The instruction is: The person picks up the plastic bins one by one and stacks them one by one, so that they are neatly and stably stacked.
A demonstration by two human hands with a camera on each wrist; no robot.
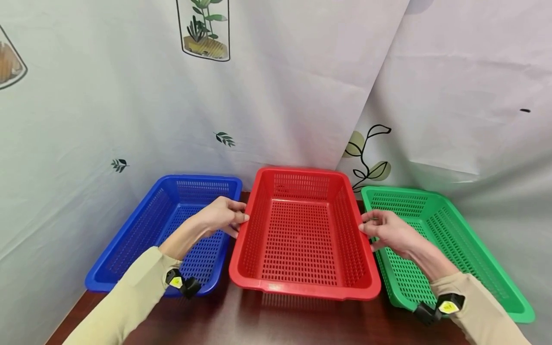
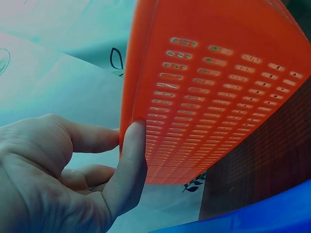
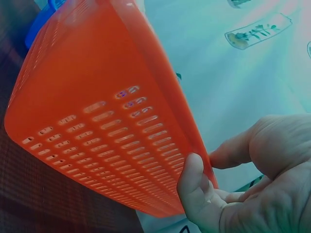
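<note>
- Presently, the red rectangular perforated plastic basket [image 1: 299, 239] is between the blue rectangular perforated plastic basket [image 1: 172, 215] and the green rectangular perforated plastic basket [image 1: 444, 235]; full contact with the table [image 1: 276, 323] is unconfirmed.
- Left hand [image 1: 221, 215] and right hand [image 1: 390, 233]: fingers pinch opposite rims.
- Risk: uneven lifting could tilt it; sideways drift could catch neighbouring rims.

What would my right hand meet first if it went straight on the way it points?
The red basket: your right hand pinches its rim, so it would likely push that side at once.
</note>
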